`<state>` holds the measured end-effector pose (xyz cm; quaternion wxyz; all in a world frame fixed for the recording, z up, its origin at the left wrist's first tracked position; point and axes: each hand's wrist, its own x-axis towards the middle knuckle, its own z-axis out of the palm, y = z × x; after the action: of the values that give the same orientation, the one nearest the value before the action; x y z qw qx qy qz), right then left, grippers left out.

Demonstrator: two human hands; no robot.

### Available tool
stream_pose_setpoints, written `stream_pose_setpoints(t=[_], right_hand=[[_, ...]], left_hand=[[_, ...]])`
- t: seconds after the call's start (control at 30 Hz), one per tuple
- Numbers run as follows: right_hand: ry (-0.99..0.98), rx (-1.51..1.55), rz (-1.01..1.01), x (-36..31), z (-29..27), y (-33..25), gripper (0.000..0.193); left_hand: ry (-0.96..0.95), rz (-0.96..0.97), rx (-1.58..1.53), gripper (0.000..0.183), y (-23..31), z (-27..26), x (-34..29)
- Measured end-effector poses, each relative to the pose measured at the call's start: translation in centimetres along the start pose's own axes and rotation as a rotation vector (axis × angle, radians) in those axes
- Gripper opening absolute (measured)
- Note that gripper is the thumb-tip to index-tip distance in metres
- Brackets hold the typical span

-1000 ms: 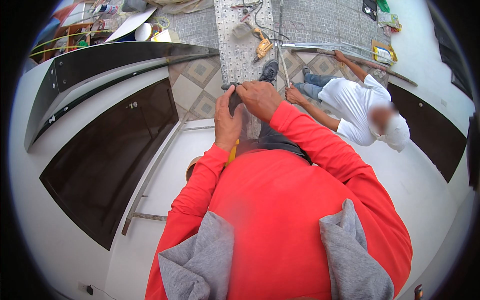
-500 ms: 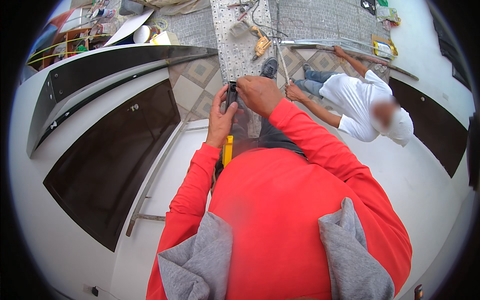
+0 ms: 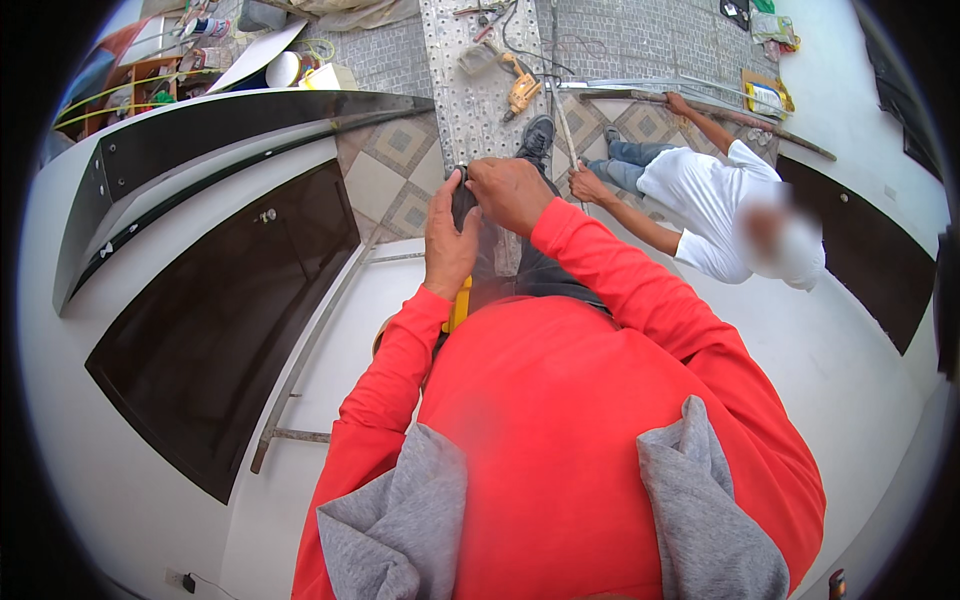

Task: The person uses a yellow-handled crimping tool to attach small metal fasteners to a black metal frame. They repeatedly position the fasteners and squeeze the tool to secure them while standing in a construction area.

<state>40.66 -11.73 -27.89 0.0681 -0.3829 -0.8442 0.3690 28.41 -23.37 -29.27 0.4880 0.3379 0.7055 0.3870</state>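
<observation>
The black, elongated object (image 3: 462, 201) is located between the two hands, above the near part of the grey, perforated metal plank (image 3: 490, 130). The left hand (image 3: 452, 247) grips the object from the left, fingers extended along its side and thumb on the opposite side. The right hand (image 3: 514, 194) is partly closed, its bent fingertips at the object's upper end; whether they grip the object cannot be determined.

Containers: a brown wooden crate (image 3: 128, 98) at the upper left holds mixed items, too small to identify. A cylindrical white-and-blue can (image 3: 208, 27) lies near the crate. A yellow-and-white bag (image 3: 768, 97) is positioned near the white wall at the upper right; its contents are hidden.

Surroundings: a yellow-orange power drill (image 3: 522, 88) lies beyond the hands, near the plank's right edge. A black cable (image 3: 512, 38) runs beside it. A dark lace-up shoe (image 3: 537, 138) is at the same edge, between the drill and the right hand. A long, black, curved panel (image 3: 240, 118) extends along the left. To the right, a co-worker in a white shirt (image 3: 705, 200) grasps an upright grey pole (image 3: 565, 125), which stands just beyond the plank's right edge.
</observation>
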Motion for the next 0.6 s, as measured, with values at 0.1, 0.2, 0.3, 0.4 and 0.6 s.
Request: stream_pose_setpoints(t=[0.1,0.2,0.3,0.4,0.6], right_hand=[[0.063,0.035,-0.053,0.1,-0.1,0.5,0.017],[0.099,0.128,0.036,-0.2,-0.8,1.5,0.017],[0.132,0.297,0.206,-0.9,-1.3,2.5,0.020],[0.075,0.532,0.374,-1.8,-1.2,3.4,0.023],[-0.002,0.897,0.481,-2.9,0.6,3.1,0.018]], left_hand=[[-0.025,-0.019,0.025,0.060,0.1,0.0,0.0],[-0.111,-0.117,-0.132,0.061,0.6,-0.8,0.2],[-0.224,-0.267,-0.399,0.062,1.3,-1.8,0.3],[-0.291,-0.280,-0.508,0.063,1.6,-2.4,0.8],[-0.320,-0.290,-0.615,0.065,1.2,-2.9,0.8]])
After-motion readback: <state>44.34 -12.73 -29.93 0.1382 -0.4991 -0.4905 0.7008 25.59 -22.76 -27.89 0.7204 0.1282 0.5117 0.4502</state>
